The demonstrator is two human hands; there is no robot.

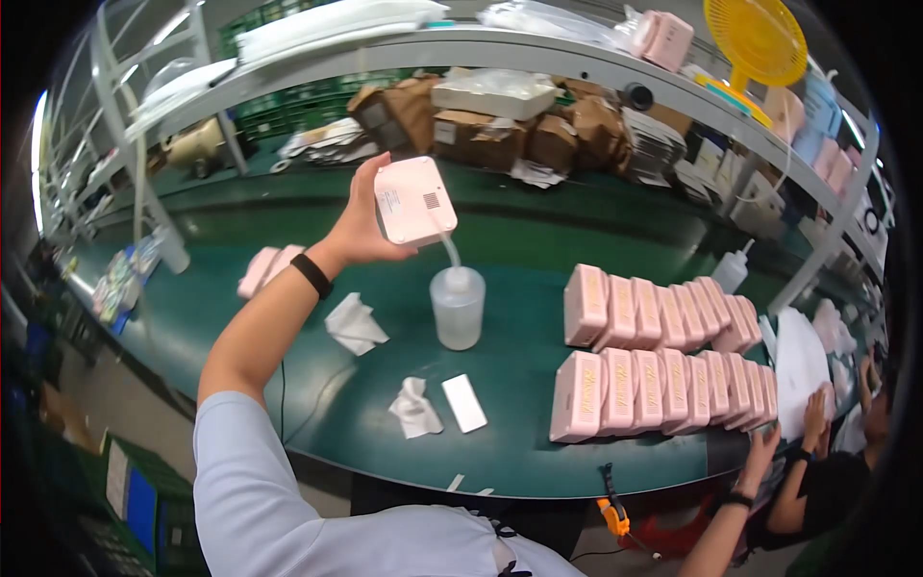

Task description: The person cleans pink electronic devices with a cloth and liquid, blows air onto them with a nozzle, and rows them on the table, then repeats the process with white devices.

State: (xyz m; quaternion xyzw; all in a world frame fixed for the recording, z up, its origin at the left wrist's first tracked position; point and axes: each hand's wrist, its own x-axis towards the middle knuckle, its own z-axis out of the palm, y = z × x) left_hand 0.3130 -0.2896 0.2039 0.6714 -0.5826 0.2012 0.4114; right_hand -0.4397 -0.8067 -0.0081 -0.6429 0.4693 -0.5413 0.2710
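My left hand, raised over the table, grips a pink square plastic case by its left side. The case's face shows a small vent grille and a label. Just below it stands a translucent squeeze bottle; its bent spout reaches up to the case's lower edge, and I cannot tell whether they touch. My right hand is at the lower right, fingers stretched toward the near end of the front row of pink cases. Behind stands a second row of pink cases.
Crumpled white wipes and a white rectangular block lie on the green table. More pink cases lie beyond my left forearm. Another squeeze bottle stands behind the rows. An orange tool hangs at the front edge. A co-worker's hand is at right.
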